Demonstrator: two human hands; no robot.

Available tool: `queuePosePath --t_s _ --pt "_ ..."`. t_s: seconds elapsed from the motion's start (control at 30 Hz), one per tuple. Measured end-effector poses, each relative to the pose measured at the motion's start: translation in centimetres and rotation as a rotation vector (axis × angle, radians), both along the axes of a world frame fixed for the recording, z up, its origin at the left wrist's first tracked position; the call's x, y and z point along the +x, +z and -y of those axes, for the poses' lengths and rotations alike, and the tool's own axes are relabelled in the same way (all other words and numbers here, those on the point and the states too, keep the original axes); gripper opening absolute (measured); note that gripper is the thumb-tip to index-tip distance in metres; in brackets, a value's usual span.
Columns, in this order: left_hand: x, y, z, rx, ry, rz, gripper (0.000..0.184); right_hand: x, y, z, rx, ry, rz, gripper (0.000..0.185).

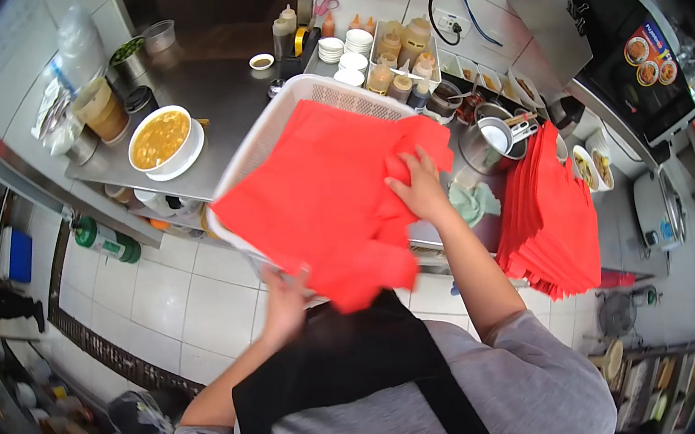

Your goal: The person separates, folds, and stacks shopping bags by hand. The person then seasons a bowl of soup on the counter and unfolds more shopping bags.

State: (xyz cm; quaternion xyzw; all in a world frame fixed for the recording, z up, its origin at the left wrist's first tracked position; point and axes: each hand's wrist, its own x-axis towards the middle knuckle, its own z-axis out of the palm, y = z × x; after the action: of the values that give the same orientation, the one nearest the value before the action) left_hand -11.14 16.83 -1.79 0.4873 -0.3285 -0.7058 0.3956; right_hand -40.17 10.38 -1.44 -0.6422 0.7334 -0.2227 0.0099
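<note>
S/steel counter (215,71) lines tiled wall (374,0), wht-tiled flr (151,297) below

The bag (311,195) looks matt cloth, the basket (267,132) plastic.

Your steel table (219,103) carries, on its left, a plate (196,158) under a full white bowl (180,158), a tub (101,109) of brown liquid and a dark-lidded cup (140,100). Toward the back you have a sauce dish (261,61) and stacked white dishes (331,50); a crumpled green cloth (474,202) lies near the front at your right.
</note>
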Motion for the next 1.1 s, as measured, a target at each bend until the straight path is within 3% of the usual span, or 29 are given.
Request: queuePosePath --t_s 0.03,0.07,0.13,0.27,0.37,0.43,0.5,0.57,0.6,0.63,0.77,0.83,1.0,1.03,1.07,1.1 --pt "0.9 0.4 -0.5 0.099 -0.198 0.032 0.058 0.2 -0.7 1.2 0.064 -0.142 -0.093 0.056" --pt "2.7 -5.1 -0.6 -0.054 -0.564 0.284 0.054 -0.1 -0.8 1.9 0.071 -0.160 -0.094 0.056" --pt "5.2 -5.2 0.5 -0.433 -0.794 0.100 0.053 -2.0 -0.9 2.3 0.213 -0.219 0.037 0.063" --pt "10.7 -3.0 3.5 -0.327 -1.031 0.138 0.060 -5.0 -1.3 1.3 0.149 -0.122 0.039 0.067" --pt "13.0 -2.9 4.4 -0.192 -0.940 0.093 0.064 -5.3 1.1 1.3 0.345 -0.088 -0.019 0.070" --pt "13.4 0.2 6.6 -0.225 -0.973 0.142 0.064 -2.3 8.4 3.4 0.813 -0.134 -0.469 0.070" --pt "13.9 1.2 10.0 -0.370 -0.989 0.222 0.063 -4.0 11.1 7.2 0.348 0.022 -0.124 0.065" --pt "15.4 1.7 12.5 -0.406 -1.016 0.287 0.062 -2.8 10.4 13.6 0.209 -0.153 -0.069 0.056" --pt "16.4 2.0 14.0 -0.448 -1.020 0.344 0.061 -2.4 9.5 16.9 0.280 -0.320 0.136 0.052" --pt "17.6 2.3 15.1 -0.379 -0.979 0.405 0.058 -3.5 7.3 20.3 0.427 -0.457 0.074 0.050" --pt "24.4 2.2 18.8 -0.264 -0.876 0.546 0.058 -1.8 4.8 24.1 0.336 -0.583 0.010 0.051" --pt "27.9 1.9 20.3 -0.224 -0.630 0.557 0.050 -0.9 4.4 24.4 0.293 -0.602 -0.039 0.051" --pt "34.5 0.4 23.3 -0.220 -0.323 0.576 0.038 -1.0 6.1 23.5 0.197 -0.720 -0.167 0.054" --pt "35.2 0.5 23.9 -0.208 -0.275 0.571 0.036 0.6 7.6 22.0 -0.094 -0.526 -0.148 0.049" --pt "36.0 0.4 24.8 -0.200 -0.231 0.566 0.035 2.3 9.7 21.1 -0.216 -0.443 0.022 0.043" --pt "37.1 -0.5 25.8 -0.225 -0.212 0.569 0.034 1.5 9.7 20.7 -0.467 -0.243 -0.160 0.041"
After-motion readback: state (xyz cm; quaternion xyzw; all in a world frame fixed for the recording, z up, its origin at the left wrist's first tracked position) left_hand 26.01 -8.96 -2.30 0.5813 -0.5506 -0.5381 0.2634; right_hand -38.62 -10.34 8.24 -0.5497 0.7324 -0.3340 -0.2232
